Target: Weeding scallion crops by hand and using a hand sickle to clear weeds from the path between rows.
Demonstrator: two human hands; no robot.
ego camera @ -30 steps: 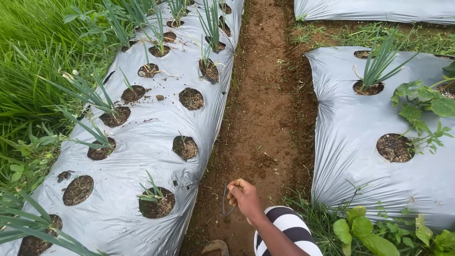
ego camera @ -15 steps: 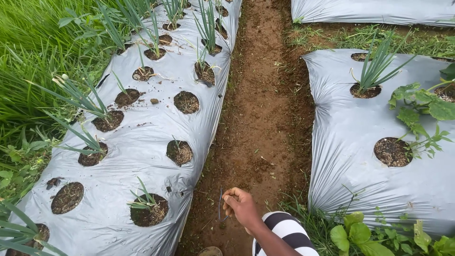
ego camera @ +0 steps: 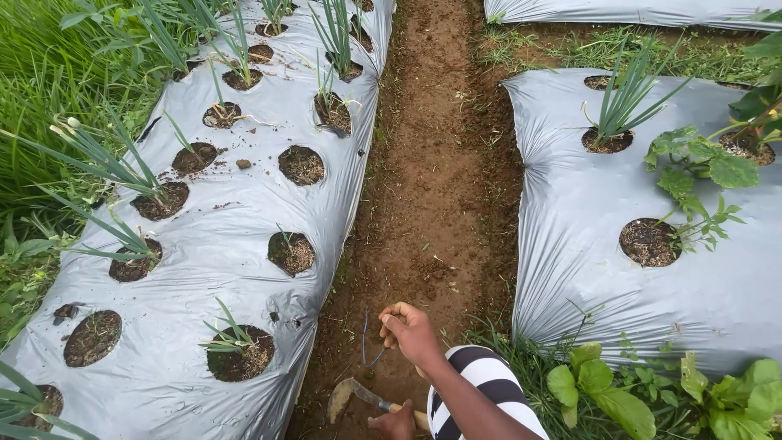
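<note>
Short-handled hoe (ego camera: pixel 352 397) rests blade-down on the soil nearest me, my left hand (ego camera: pixel 397 424) closed round its handle. Just beyond, my right hand (ego camera: pixel 411 334) pinches a thin, dark, bent stem (ego camera: pixel 366 346). Ahead, the furrow (ego camera: pixel 432 163) looks mostly bare earth. Grass tufts (ego camera: pixel 521 358) fringe the plastic-covered bed (ego camera: pixel 586 269) on the right.

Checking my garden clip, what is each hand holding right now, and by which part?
The right hand pinches a thin dark stem by its upper end. The left hand grips a small hoe by its wooden handle, just behind the blade.
</note>
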